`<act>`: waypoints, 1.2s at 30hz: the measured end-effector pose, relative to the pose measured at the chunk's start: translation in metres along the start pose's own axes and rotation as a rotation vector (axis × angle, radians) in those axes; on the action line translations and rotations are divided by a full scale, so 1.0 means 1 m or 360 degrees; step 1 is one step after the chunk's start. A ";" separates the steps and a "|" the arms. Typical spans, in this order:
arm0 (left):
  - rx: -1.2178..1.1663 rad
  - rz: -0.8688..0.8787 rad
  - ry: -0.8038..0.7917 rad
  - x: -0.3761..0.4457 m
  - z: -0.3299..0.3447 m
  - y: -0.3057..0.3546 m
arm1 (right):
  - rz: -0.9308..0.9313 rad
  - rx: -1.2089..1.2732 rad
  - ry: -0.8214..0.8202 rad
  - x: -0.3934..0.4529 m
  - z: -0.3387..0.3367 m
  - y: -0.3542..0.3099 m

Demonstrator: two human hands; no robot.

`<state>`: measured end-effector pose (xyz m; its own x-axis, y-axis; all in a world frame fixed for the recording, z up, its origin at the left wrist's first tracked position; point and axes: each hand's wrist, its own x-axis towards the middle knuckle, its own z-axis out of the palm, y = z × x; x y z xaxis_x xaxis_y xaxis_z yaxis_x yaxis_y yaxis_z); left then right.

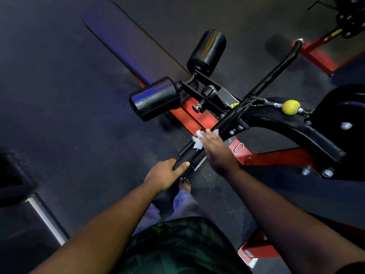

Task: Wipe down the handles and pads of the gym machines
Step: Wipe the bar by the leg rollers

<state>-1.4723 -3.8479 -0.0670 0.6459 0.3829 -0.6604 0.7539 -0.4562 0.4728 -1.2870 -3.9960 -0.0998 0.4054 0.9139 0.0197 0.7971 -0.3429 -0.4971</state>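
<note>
Handle position: the black grip end of the machine's bar, low centre, pointing toward you. Your left hand is clamped around its near end, thumb on top. Your right hand presses a white wipe against the bar just beyond the grip; whether its fingers curl around the bar cannot be told. Two black roller pads sit farther out, beside the long bench pad.

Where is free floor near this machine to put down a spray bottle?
Bare dark rubber floor lies left of the two black roller pads and the long bench pad. It is crowded around the black bar handle, where both hands work above the red steel frame.
</note>
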 end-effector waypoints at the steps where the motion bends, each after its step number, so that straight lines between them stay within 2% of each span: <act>1: -0.0007 0.0000 0.0002 0.000 0.000 0.000 | 0.0078 -0.0016 0.0033 0.005 -0.008 0.010; 3: -0.0014 -0.0006 0.0014 -0.001 0.000 0.000 | 0.0505 0.0107 0.0253 0.021 -0.020 0.027; 6: -0.0014 -0.0012 0.0030 -0.002 -0.001 0.000 | 0.1226 0.0670 0.0723 0.046 -0.013 0.018; 9: 0.0010 -0.0020 0.0038 -0.004 -0.001 0.001 | 0.1583 0.1235 0.1123 0.048 0.019 -0.036; 12: 0.0046 -0.0032 0.0035 -0.004 0.000 0.000 | 0.1850 0.1800 0.1320 0.035 0.022 -0.079; 13: 0.0053 -0.0030 0.0035 -0.004 0.000 0.001 | 0.1910 0.1866 0.1325 0.037 0.016 -0.071; 16: 0.0031 -0.0029 0.0039 -0.004 0.000 0.000 | 0.2031 0.2065 0.1081 0.061 -0.017 -0.018; 18: 0.0017 -0.0027 0.0027 -0.004 0.003 -0.001 | 0.2104 0.2286 0.1207 0.072 -0.034 0.003; 21: -0.0002 -0.0021 0.0020 -0.006 0.008 -0.002 | 0.2204 0.2467 0.1276 0.066 -0.037 -0.022; 25: -0.0066 0.0019 -0.0040 -0.010 0.009 -0.006 | 0.2325 0.2707 0.1083 0.029 0.000 -0.078; 27: -0.0107 0.0039 -0.0089 -0.015 0.008 -0.015 | 0.2272 0.2869 0.1057 0.025 -0.004 -0.087; 29: -0.0151 0.0023 -0.0123 -0.023 0.007 -0.032 | 0.2114 0.2994 0.1120 0.036 -0.011 -0.069; 33: -0.0140 -0.0015 -0.0173 -0.047 0.006 -0.073 | 0.2180 0.2745 0.1217 0.063 -0.012 -0.031; 36: -0.0131 -0.0034 -0.0157 -0.061 0.006 -0.102 | 0.2212 0.2783 0.1116 0.050 0.002 -0.069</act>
<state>-1.5894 -3.8298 -0.0782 0.6177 0.3093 -0.7230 0.7773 -0.3796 0.5017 -1.3223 -3.9262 -0.0665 0.5029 0.0687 -0.8616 -0.8275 0.3261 -0.4570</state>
